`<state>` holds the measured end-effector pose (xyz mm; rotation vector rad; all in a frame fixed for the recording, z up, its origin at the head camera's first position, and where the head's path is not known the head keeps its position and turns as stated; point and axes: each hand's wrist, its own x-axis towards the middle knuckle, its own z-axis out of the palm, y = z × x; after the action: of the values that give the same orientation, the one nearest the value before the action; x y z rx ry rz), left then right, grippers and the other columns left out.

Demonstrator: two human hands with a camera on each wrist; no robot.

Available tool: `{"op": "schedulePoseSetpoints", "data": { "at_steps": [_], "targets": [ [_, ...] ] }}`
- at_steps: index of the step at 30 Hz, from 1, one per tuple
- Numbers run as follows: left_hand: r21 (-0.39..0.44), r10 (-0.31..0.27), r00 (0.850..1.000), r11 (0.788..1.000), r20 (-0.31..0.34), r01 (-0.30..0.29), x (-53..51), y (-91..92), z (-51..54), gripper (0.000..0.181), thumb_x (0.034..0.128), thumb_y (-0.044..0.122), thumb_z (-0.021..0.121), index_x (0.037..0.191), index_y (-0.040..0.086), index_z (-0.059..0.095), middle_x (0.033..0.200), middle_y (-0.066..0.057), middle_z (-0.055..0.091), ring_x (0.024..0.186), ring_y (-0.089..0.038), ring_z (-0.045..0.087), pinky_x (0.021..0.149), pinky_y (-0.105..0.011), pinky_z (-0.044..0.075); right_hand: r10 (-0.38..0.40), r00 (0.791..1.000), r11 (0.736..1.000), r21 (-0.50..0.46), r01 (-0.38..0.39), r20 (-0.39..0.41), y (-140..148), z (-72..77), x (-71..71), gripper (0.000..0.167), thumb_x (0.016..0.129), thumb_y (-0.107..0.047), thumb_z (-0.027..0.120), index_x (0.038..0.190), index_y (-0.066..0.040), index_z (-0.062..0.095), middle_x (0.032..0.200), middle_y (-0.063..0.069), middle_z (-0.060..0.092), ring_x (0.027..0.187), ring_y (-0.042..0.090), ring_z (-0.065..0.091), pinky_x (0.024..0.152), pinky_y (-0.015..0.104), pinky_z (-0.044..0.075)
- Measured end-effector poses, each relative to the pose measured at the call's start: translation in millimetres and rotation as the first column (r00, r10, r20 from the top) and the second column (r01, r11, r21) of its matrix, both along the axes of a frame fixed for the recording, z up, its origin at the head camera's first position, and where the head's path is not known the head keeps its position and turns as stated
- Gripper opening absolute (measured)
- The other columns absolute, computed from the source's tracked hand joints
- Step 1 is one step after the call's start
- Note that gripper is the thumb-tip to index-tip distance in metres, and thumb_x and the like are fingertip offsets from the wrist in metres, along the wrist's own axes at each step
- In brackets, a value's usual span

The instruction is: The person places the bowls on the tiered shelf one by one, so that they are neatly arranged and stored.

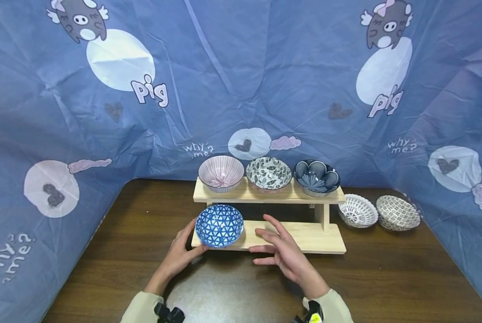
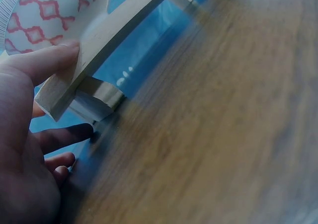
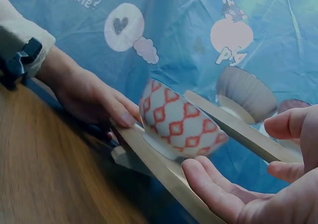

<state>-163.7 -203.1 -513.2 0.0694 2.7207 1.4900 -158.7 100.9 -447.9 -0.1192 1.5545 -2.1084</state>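
Your left hand (image 1: pixel 179 252) holds the left end of the pale wooden two-tier stand (image 1: pixel 323 241), thumb on the lower shelf, fingers reaching round its end and below. Just beside that thumb, on the stand's lower shelf, the round blue-and-white bowl (image 1: pixel 219 226) sits mouth up; blue and white triangles fill its inside, and red diamond lattice covers its white outside. Above it, on the stand's upper shelf, are a flared pink-striped bowl (image 1: pixel 221 172) and a white leaf-printed bowl (image 1: pixel 268 173). Your right hand (image 1: pixel 283 253) hangs over the stand's lower front edge, fingers spread and slightly bent, gripping nothing; a gap parts them from the blue-and-white bowl. Farther right on the upper shelf stands a glossy dark-blue bowl (image 1: pixel 317 177) with rounded petal shapes. Past the stand's right end, a white dash-patterned bowl (image 1: pixel 358 211) and a cream lattice-patterned bowl (image 1: pixel 398 213) rest on the brown wood-grain table (image 1: pixel 406 278). The stand's lower plank runs on past your right hand to a square-cut end.
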Motion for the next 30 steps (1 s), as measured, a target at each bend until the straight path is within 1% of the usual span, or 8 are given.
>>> {"op": "schedulePoseSetpoints", "data": {
  "at_steps": [4,7,10,13,17,22,26,30],
  "targets": [
    [-0.005,0.000,1.000,1.000,-0.006,0.000,0.4,-0.5,-0.2,0.089,0.0857,0.039,0.074,0.158,0.017,0.028,0.161,-0.020,0.033,0.148,-0.046,0.027,0.115,-0.074,0.021,-0.016,1.000,1.000,-0.001,0.016,0.007,11.6,0.3,1.9,0.061,0.107,-0.018,0.039,0.161,-0.022,0.009,0.158,0.031,0.024,0.098,0.020,0.073,0.080,0.042,0.062],
    [-0.005,0.000,1.000,1.000,-0.013,0.000,0.8,-0.8,-0.3,0.088,0.0855,0.038,0.074,0.158,0.018,0.028,0.160,-0.020,0.035,0.148,-0.046,0.029,0.114,-0.074,0.023,-0.025,1.000,1.000,0.004,0.025,-0.001,20.5,0.4,4.0,0.060,0.107,-0.018,0.039,0.160,-0.021,0.010,0.156,0.029,0.028,0.099,0.020,0.073,0.081,0.042,0.062],
    [-0.004,-0.003,1.000,1.000,-0.021,0.003,0.7,-0.8,-0.7,0.088,0.0854,0.039,0.074,0.158,0.018,0.029,0.159,-0.020,0.035,0.147,-0.046,0.029,0.113,-0.074,0.024,-0.035,0.999,0.999,0.004,0.035,-0.015,30.5,0.8,6.4,0.058,0.107,-0.020,0.041,0.159,-0.022,0.014,0.151,0.023,0.038,0.100,0.020,0.073,0.081,0.042,0.062],
    [-0.006,-0.006,1.000,1.000,-0.026,0.006,0.6,-0.6,-0.9,0.088,0.0853,0.039,0.074,0.158,0.017,0.029,0.159,-0.020,0.036,0.147,-0.047,0.030,0.113,-0.075,0.024,-0.043,0.999,0.999,0.000,0.043,-0.030,41.5,1.1,8.6,0.054,0.108,-0.020,0.042,0.156,-0.025,0.019,0.142,0.011,0.048,0.101,0.020,0.073,0.082,0.042,0.062],
    [-0.009,-0.002,1.000,1.000,-0.020,0.002,0.2,-0.7,-1.0,0.088,0.0853,0.040,0.074,0.158,0.018,0.029,0.159,-0.020,0.036,0.147,-0.047,0.030,0.113,-0.074,0.024,-0.049,0.998,0.999,-0.003,0.049,-0.046,56.4,1.4,11.9,0.048,0.108,-0.021,0.042,0.152,-0.029,0.025,0.133,0.000,0.056,0.102,0.019,0.073,0.083,0.043,0.061],
    [-0.009,0.001,1.000,1.000,-0.016,-0.001,0.1,-0.9,-0.8,0.088,0.0856,0.041,0.074,0.158,0.019,0.029,0.159,-0.020,0.036,0.147,-0.047,0.030,0.113,-0.074,0.024,-0.061,0.997,0.998,0.000,0.061,-0.056,74.8,1.9,15.8,0.042,0.108,-0.021,0.042,0.147,-0.033,0.030,0.128,-0.006,0.061,0.103,0.019,0.073,0.084,0.043,0.061],
    [-0.004,-0.005,0.999,1.000,-0.037,0.005,0.1,-0.9,-0.9,0.087,0.0856,0.039,0.074,0.157,0.018,0.030,0.159,-0.019,0.037,0.147,-0.046,0.031,0.113,-0.074,0.025,-0.075,0.995,0.997,-0.013,0.074,-0.065,91.2,2.8,18.3,0.037,0.108,-0.020,0.042,0.140,-0.036,0.034,0.126,-0.009,0.065,0.104,0.019,0.073,0.084,0.043,0.061],
    [-0.002,-0.007,0.999,1.000,-0.047,0.007,-0.3,-0.8,-1.3,0.087,0.0854,0.038,0.075,0.157,0.017,0.031,0.159,-0.018,0.037,0.147,-0.046,0.031,0.113,-0.074,0.024,-0.085,0.994,0.996,-0.038,0.082,-0.072,108.8,3.4,21.4,0.036,0.108,-0.018,0.041,0.139,-0.037,0.034,0.124,-0.011,0.067,0.105,0.020,0.073,0.085,0.042,0.061]
  ]
}}
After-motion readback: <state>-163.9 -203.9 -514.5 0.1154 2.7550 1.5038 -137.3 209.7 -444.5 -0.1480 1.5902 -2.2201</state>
